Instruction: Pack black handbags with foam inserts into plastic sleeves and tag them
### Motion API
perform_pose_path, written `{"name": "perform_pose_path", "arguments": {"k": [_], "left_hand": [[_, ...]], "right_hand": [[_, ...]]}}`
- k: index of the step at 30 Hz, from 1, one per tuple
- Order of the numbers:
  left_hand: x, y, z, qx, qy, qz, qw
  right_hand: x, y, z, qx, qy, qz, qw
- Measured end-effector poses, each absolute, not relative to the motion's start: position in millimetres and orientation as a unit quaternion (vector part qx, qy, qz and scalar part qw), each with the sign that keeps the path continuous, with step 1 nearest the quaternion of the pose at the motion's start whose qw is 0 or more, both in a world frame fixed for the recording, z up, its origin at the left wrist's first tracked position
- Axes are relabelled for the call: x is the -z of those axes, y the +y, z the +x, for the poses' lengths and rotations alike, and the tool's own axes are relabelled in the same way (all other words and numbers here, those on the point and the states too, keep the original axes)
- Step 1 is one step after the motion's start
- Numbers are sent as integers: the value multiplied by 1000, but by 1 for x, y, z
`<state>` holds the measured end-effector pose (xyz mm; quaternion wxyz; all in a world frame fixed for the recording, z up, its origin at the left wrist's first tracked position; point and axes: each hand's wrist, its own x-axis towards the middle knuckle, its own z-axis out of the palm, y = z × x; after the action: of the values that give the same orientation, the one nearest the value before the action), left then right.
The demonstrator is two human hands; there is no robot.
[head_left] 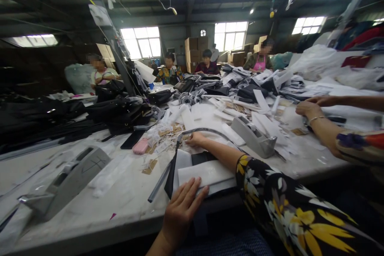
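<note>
A black bag lies at the table's front edge, with white foam sheets across its top and a wrapped strap arching behind it. My left hand rests on the near left part of the foam, fingers stretched out flat. Reaching over the bag, my right hand is at a pile of small tags and strings, inside the arch of the strap. Its fingertips are drawn together, and what they hold, if anything, is too small to make out. A grey wrapped strip sticks out left of the bag.
Grey tape dispensers stand left and right. A black phone and pink case lie left of the tags. Black bags are heaped behind. At right are a co-worker's hands; other people sit across the table.
</note>
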<state>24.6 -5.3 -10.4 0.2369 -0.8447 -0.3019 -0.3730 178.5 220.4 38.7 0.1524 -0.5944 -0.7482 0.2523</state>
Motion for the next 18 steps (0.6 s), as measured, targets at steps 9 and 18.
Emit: {"name": "perform_pose_path", "arguments": {"k": [9,18], "left_hand": [[10,-6,26,382,-314,-843,211],[7,-8,28,370,-328,-844,209]], "right_hand": [[-60,226,184,-309,-726,-570,231],[-130,210,165,-387,-695,-479,371]]}}
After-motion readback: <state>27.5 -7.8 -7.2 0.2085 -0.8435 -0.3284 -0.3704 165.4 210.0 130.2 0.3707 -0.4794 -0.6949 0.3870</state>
